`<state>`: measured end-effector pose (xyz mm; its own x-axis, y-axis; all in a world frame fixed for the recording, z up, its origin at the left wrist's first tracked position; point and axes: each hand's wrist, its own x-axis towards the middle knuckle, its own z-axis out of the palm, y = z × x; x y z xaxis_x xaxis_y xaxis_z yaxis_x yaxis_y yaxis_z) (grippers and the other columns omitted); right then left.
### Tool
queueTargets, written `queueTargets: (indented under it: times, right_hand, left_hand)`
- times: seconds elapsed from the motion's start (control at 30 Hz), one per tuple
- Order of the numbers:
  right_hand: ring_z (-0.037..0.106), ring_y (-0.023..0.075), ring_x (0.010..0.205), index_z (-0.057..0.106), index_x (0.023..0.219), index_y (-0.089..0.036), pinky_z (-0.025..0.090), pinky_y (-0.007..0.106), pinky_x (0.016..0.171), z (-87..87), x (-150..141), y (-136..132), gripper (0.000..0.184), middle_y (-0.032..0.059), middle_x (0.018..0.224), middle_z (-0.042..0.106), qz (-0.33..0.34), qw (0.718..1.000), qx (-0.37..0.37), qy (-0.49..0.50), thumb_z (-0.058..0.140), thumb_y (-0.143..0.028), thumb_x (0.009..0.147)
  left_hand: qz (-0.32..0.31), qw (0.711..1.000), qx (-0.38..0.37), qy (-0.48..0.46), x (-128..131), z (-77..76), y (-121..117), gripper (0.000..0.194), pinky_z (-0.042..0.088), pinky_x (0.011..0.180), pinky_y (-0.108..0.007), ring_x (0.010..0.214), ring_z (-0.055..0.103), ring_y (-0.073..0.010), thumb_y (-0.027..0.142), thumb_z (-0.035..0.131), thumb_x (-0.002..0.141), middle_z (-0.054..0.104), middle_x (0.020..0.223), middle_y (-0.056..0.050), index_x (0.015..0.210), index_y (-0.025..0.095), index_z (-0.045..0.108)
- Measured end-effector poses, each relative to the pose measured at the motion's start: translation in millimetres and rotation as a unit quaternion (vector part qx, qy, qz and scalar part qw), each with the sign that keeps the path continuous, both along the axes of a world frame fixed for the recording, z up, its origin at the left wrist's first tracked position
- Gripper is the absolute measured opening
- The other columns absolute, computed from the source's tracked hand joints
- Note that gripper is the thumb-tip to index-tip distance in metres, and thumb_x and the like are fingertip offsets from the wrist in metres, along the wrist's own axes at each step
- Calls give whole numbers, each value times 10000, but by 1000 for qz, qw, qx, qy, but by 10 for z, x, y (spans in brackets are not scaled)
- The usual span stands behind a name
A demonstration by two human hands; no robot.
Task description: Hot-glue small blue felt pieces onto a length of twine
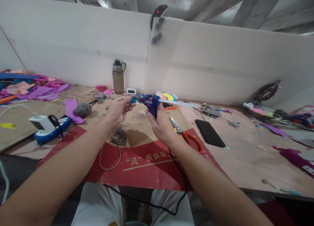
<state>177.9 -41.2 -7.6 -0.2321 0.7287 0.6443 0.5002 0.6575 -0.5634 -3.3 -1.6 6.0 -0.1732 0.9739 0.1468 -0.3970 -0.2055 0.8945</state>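
Observation:
My right hand (161, 123) is wrapped round the handle of a blue hot glue gun (152, 103). A long pale glue stick (178, 103) sticks out of its back end, and its nozzle points left. At the nozzle, my left hand (120, 109) pinches a small blue piece (133, 100), whose kind I cannot make out. A thin grey cord (120, 159) hangs below the left hand and runs in a loop to a small coil of cord (118, 136) on the board. Whether the nozzle touches the blue piece is not clear.
Orange-handled scissors (188, 137) and a black phone (210, 133) lie to the right. A bottle (118, 77) stands at the back. Grey yarn (82, 110), a blue power strip (52, 131) and felt scraps (39, 91) are leftward. The gun's black cable (180, 168) crosses the table's front edge.

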Motion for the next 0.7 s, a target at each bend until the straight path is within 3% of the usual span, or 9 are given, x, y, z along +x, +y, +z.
queueTargets:
  times: [0.7]
  right_hand:
    - [611,302,1069,346,1444,-171,452,494,985,0,7,-4,560,154,1111,656,-21,1000,4,-18,451,-261,902]
  left_hand:
    - [1,1000,6,21,9,5,-19,76,470,475,-151,563,660,-88,130,634,800,668,673,-22,728,122,609]
